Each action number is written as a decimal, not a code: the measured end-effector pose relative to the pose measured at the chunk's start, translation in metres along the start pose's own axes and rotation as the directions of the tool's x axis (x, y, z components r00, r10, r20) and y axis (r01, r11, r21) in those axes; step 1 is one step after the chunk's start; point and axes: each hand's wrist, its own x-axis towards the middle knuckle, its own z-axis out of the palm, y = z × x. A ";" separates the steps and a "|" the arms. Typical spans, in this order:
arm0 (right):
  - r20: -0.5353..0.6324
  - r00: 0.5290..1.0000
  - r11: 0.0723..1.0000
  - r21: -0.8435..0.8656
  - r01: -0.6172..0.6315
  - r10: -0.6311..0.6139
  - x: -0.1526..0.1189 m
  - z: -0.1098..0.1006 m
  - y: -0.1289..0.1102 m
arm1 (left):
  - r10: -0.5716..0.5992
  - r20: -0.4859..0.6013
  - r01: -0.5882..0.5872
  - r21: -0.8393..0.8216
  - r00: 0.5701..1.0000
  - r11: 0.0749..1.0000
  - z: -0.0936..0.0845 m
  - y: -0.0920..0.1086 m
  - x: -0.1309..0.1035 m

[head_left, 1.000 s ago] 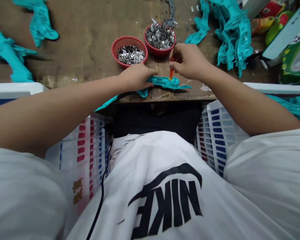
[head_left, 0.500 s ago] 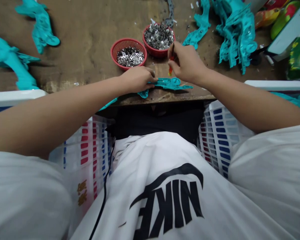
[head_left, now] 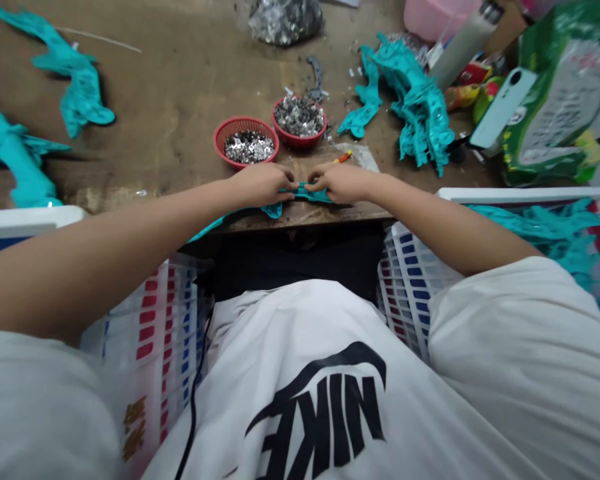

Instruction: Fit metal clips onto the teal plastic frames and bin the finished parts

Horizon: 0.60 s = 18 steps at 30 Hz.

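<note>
Brown tabletop [head_left: 175,87], white shirt [head_left: 300,347] reading NIKE, left hand [head_left: 266,184] and right hand [head_left: 344,182] pinching one turquoise part [head_left: 304,192]

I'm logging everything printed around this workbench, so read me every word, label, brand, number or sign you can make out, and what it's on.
"NIKE": black letters on the white shirt, upside down in this view, beside a black swoosh.
Green and white bag: lettering too blurred to read.
White basket at the person's left: gold characters, too blurred to read.
No number is readable.
</note>
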 end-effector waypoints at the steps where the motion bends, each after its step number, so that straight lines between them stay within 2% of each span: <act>1: 0.032 0.999 1.000 -0.024 0.003 -0.002 -0.001 -0.002 0.002 | 0.003 0.008 -0.003 0.016 1.000 1.000 -0.001 0.001 0.000; 4: 0.106 0.994 0.997 -0.068 -0.034 0.041 -0.003 -0.008 0.003 | -0.007 0.038 0.005 0.053 0.999 0.999 -0.005 0.003 0.001; 7: 0.050 0.998 0.999 -0.020 -0.049 0.050 0.003 -0.005 -0.009 | -0.052 0.047 0.050 0.032 0.998 0.998 -0.009 0.011 0.001; 10: -0.010 0.996 0.995 0.049 -0.084 0.084 0.016 0.002 -0.028 | -0.096 0.045 0.096 -0.004 0.994 0.995 -0.016 0.029 -0.001; 12: -0.043 0.993 0.989 0.100 -0.105 0.109 0.020 -0.004 -0.035 | -0.106 0.018 0.106 -0.022 0.994 0.994 -0.028 0.041 -0.007; 14: -0.121 0.987 0.982 0.171 -0.080 0.102 0.012 -0.027 -0.031 | -0.087 -0.100 0.081 -0.064 0.991 0.995 -0.051 0.041 -0.021; 15: -0.171 0.981 0.978 0.200 -0.059 0.094 0.004 -0.044 -0.027 | -0.091 -0.205 0.071 -0.103 0.974 0.992 -0.068 0.034 -0.031; 16: -0.219 0.971 0.974 0.219 -0.050 0.099 -0.009 -0.063 -0.020 | -0.131 -0.337 0.082 -0.156 0.932 0.984 -0.087 0.022 -0.043; 17: -0.265 0.955 0.971 0.229 -0.069 0.131 -0.024 -0.083 -0.013 | -0.207 -0.467 0.114 -0.219 0.860 0.969 -0.106 0.004 -0.056; 18: -0.309 0.931 0.964 0.234 -0.123 0.194 -0.039 -0.102 -0.004 | -0.325 -0.575 0.185 -0.290 0.751 0.939 -0.126 -0.018 -0.070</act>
